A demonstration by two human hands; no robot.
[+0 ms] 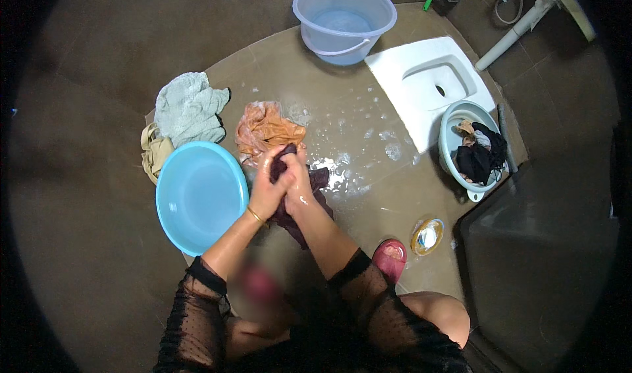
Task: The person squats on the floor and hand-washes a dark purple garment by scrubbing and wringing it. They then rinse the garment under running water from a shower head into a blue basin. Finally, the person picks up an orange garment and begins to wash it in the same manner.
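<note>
A dark maroon wet cloth [321, 178] is bunched between my two hands, with its loose ends hanging below them toward the floor. My left hand [269, 185] grips it from the left side, a gold bangle on that wrist. Pressed against it, my right hand [297, 178] closes on the same cloth, its wrist wet and sudsy. Just beyond my hands, a crumpled orange cloth [269, 126] with soap foam on it lies on the wet tiled floor. To the left stands a light blue plastic basin [202, 198].
A pale green towel [187, 106] and a beige cloth [157, 153] lie behind the basin. A translucent bucket [345, 42] stands at the back, near a white squat toilet [390, 77]. At right are a tub [447, 161] of dark clothes and a soap dish [427, 237]. Suds spot the floor.
</note>
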